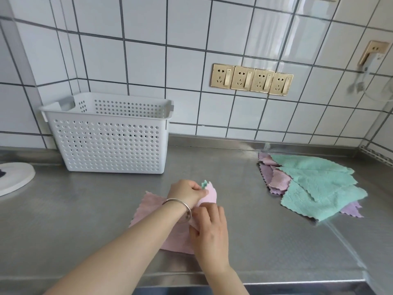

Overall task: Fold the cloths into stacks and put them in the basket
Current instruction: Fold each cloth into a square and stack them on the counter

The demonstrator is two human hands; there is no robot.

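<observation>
On the steel table (265,241), near its front edge, the pink cloth (153,207) lies limp and light, best taken by its corners, as the left hand (187,191) pinches one raised corner and the right hand (209,228) another.

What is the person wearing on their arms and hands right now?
Both forearms are bare, with no sleeves in view and no gloves. The left hand has a thin silver bangle round its wrist. The right hand shows no ring, watch or band that I can make out.
</observation>
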